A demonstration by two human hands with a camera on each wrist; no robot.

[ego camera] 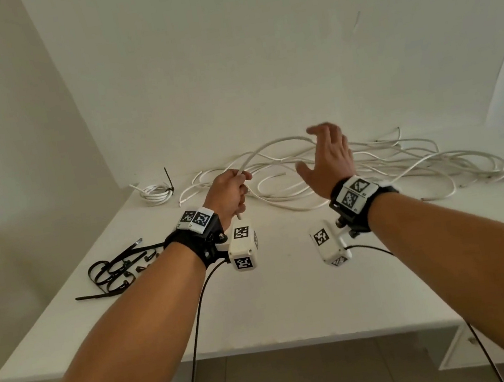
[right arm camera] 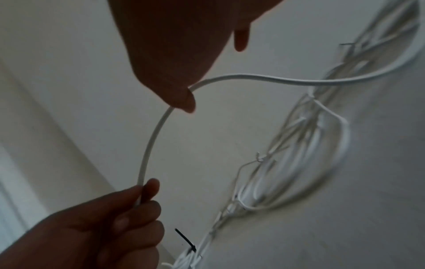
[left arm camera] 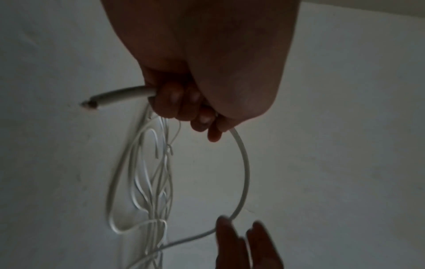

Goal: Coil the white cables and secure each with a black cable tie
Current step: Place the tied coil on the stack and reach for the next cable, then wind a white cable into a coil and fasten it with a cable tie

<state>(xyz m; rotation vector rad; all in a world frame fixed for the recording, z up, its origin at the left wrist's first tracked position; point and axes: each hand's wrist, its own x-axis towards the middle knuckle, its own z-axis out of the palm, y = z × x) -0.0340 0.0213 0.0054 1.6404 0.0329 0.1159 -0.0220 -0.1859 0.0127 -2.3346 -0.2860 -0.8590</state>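
A thin white round cable [ego camera: 273, 145] arches in the air above the middle of the white bench [ego camera: 291, 298], running from the left hand [ego camera: 228, 194] up and over to the right hand [ego camera: 329, 160]. The left hand is closed in a fist around the cable; in the left wrist view a short cut end [left arm camera: 92, 104] sticks out past the curled fingers [left arm camera: 174, 102], and the cable leaves the other side of the fist in a wide curve. The right hand is held up with fingers straight and spread; in the right wrist view the cable passes behind its thumb [right arm camera: 181, 98], touching it, though whether the thumb presses it I cannot tell. From there the cable drops away into a loose tangle of white cables [ego camera: 402, 166] sprawled along the far edge of the bench, from its middle to the far right corner.

Near the far left corner lies a small coil of white cable [ego camera: 155, 193] bound by a black plastic cable tie [ego camera: 169, 179] whose tail stands up. A heap of loose black cable ties [ego camera: 116, 271], several looped, lies at the left edge of the bench, just beside the left forearm. Both wrists wear black straps carrying white boxes with black-and-white square markers [ego camera: 242, 245]. A plain white wall [ego camera: 256, 44] rises behind the bench.
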